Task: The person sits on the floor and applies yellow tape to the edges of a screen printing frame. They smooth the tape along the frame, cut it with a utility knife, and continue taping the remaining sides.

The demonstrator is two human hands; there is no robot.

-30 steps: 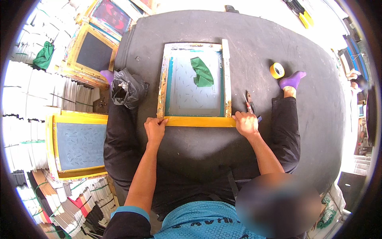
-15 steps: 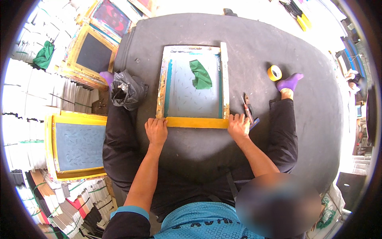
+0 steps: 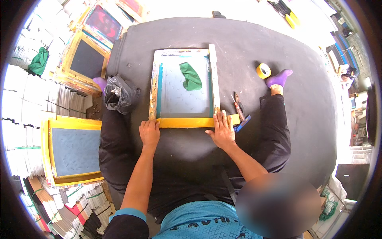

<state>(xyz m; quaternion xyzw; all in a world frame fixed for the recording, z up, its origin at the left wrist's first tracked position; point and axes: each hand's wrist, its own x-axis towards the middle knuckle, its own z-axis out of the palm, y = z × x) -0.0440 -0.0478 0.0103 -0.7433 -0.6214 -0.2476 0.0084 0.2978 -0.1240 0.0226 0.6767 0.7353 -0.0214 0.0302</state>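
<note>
A wooden screen-printing frame [image 3: 153, 89] with pale mesh lies flat before me, a crumpled green cloth [image 3: 191, 77] resting on the mesh. Along its near bar runs a strip of yellow tape [image 3: 185, 122], its right end reaching past the frame's corner. My left hand [image 3: 149, 133] is closed at the strip's left end, fingers curled at the frame's near left corner. At the near right corner my right hand [image 3: 223, 130] lies open, fingers stretched flat over the tape and thumb pointing left. The surface under its fingers is hidden.
Right of the frame lie pliers with other slim tools [image 3: 238, 105] and a blue-handled tool [image 3: 242, 124]. Farther off is a yellow tape roll [image 3: 263, 71] near my foot. A grey plastic bag [image 3: 121, 95] sits left. More frames [image 3: 75, 153] and paper stacks [image 3: 24, 151] line the left side.
My right hand has let go of the strip's right end and now lies flat on it; that end shows beyond the corner. My left hand keeps its place at the left corner. The view has shifted slightly.
</note>
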